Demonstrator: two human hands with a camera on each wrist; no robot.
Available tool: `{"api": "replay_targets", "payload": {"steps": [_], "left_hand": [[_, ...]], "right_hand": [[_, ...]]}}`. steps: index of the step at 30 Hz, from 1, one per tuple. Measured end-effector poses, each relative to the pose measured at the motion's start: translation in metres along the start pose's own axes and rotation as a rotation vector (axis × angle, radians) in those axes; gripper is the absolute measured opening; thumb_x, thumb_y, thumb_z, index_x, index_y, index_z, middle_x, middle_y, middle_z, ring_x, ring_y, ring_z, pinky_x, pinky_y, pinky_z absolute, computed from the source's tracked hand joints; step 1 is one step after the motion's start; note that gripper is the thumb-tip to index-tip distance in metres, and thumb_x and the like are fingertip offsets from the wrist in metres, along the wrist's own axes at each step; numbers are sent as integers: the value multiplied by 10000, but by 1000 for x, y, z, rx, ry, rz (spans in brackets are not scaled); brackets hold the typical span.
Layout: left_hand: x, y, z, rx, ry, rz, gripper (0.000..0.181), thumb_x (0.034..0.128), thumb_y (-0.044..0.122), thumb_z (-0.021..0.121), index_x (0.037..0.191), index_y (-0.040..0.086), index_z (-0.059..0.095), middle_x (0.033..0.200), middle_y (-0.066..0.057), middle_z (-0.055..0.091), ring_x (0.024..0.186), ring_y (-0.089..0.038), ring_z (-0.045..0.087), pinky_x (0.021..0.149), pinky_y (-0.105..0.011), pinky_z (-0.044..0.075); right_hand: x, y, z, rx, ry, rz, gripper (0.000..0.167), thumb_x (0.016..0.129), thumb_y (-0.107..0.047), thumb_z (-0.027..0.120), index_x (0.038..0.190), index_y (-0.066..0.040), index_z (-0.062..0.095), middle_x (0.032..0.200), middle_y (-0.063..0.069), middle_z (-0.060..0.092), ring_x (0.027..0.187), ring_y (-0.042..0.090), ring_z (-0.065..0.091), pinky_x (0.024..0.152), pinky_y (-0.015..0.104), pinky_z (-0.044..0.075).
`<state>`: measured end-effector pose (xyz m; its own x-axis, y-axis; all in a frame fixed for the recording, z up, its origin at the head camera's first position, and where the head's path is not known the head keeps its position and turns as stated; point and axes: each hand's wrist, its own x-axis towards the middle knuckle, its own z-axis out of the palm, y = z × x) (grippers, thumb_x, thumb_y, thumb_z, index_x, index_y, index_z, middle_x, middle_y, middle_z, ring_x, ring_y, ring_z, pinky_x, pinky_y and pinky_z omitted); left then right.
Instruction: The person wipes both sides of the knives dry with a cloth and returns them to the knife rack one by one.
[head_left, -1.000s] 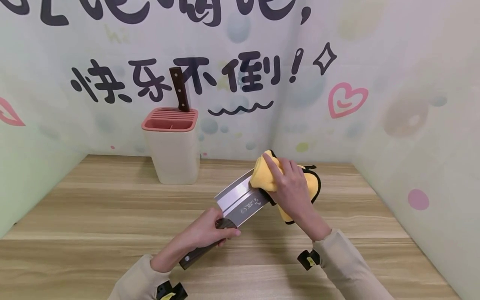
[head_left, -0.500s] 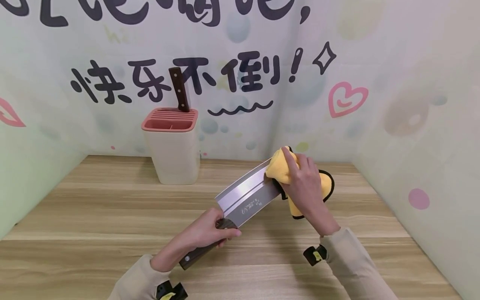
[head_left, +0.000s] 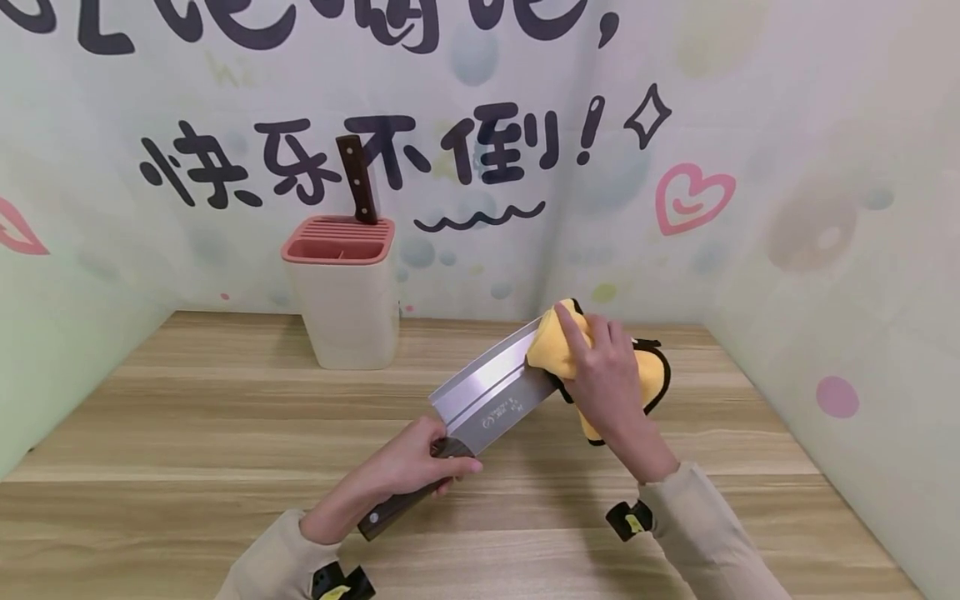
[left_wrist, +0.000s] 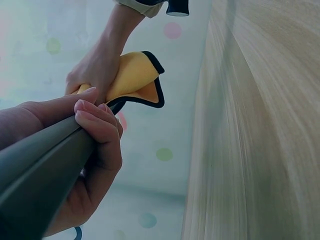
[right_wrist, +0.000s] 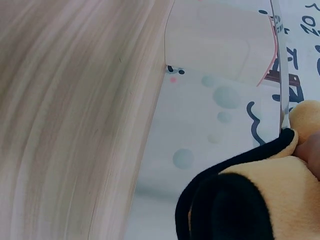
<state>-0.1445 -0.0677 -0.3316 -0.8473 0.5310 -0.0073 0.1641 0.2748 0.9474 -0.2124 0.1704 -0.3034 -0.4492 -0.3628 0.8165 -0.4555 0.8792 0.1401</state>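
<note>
My left hand [head_left: 416, 458] grips the dark handle of a cleaver [head_left: 491, 400], fingers wrapped round it, as the left wrist view also shows. The broad steel blade slants up to the right above the table. In my right hand [head_left: 606, 379] is a yellow cloth [head_left: 553, 343] with black edging, folded over the far end of the blade. That end of the blade is hidden under the cloth. From the right wrist view, the blade [right_wrist: 284, 75] appears edge-on, running into the cloth [right_wrist: 270, 195].
A white knife block [head_left: 348, 312] with a pink slotted top stands at the back left of the wooden table [head_left: 225, 433]. A brown-handled knife [head_left: 357, 179] stands upright in it. A printed wall sheet [head_left: 480, 275] closes off the back.
My right hand has slid the cloth along the blade toward its far end, up and to the right, then slightly back. The left hand and the cleaver stay in place.
</note>
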Motion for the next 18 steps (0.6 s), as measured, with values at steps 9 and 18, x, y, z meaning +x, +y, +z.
{"api": "replay_targets", "payload": {"steps": [9,18], "left_hand": [[-1,0,-1,-12,1,3,233,796,156,667,813,-55,570,570,-3,504,427,-82,459,419,-180,372],[-3,-1,-5,-41,15,-11,260,795,172,669,835,-63,566,591,-25,515,436,-94,462,415,-191,376]], "right_hand": [[-1,-2,-2,-12,-1,-11,741,525,-11,780,1212,-74,510,920,216,525,757,364,481,560,417,417],[-6,4,-4,-2,-8,21,724,528,-65,808,1194,-65,523,895,217,525,733,363,480,566,416,412]]}}
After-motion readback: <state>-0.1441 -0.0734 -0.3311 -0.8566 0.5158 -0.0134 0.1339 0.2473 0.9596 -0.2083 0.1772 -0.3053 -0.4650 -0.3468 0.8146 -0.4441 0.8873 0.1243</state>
